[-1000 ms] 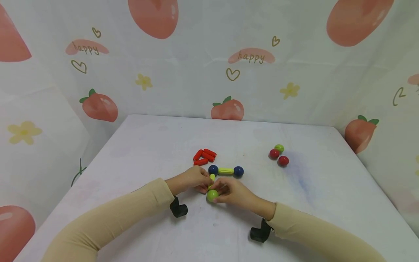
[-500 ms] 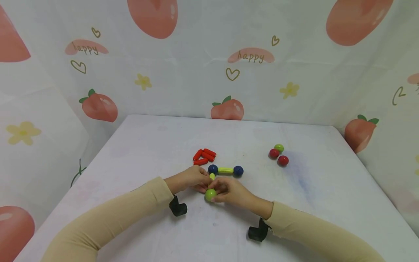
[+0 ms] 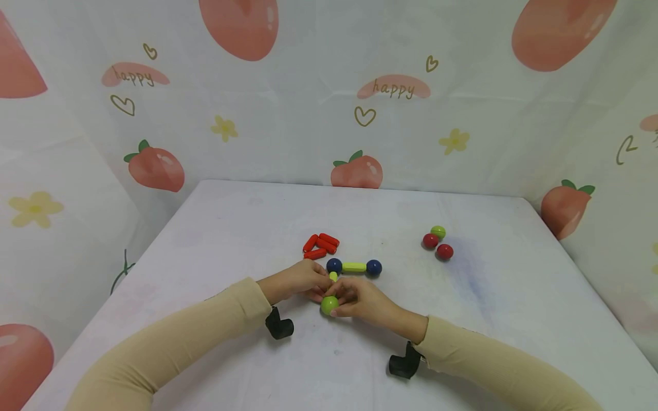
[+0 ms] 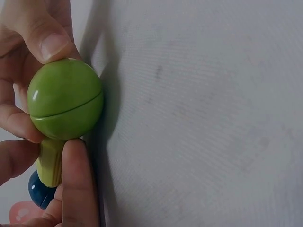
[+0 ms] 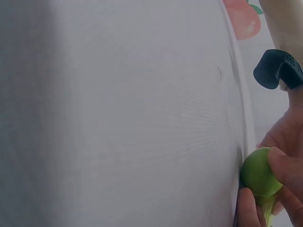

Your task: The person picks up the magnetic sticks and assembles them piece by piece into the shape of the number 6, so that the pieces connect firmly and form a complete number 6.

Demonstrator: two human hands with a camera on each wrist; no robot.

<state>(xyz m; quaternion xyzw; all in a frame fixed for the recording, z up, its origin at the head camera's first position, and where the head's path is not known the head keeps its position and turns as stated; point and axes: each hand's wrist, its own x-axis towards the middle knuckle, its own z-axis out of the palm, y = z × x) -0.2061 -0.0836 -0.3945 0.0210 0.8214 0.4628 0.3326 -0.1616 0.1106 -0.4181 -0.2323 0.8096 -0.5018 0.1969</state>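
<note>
In the head view, two dark blue balls (image 3: 373,268) are joined by a ribbed yellow rod (image 3: 354,267). From the left blue ball (image 3: 334,266) a second yellow rod (image 3: 333,277) extends toward the person, and my left hand (image 3: 298,281) pinches it. At its near end is a green ball (image 3: 329,306), which my right hand (image 3: 371,302) grips between thumb and fingers. The left wrist view shows the grooved green ball (image 4: 65,99) meeting the yellow rod (image 4: 49,163); whether the rod is fully seated cannot be seen. Fingers partly hide the rod.
Several red rods (image 3: 321,245) lie just beyond the left hand. Farther right sit two red balls (image 3: 445,252) and another green ball (image 3: 438,232). Black wrist-camera mounts (image 3: 406,362) hang below both wrists. A printed cloth (image 3: 308,131) stands behind the white table (image 3: 488,342).
The green ball and my right hand have shifted slightly left, and the joined pieces have moved very slightly. My left hand keeps its pinch on the rod.
</note>
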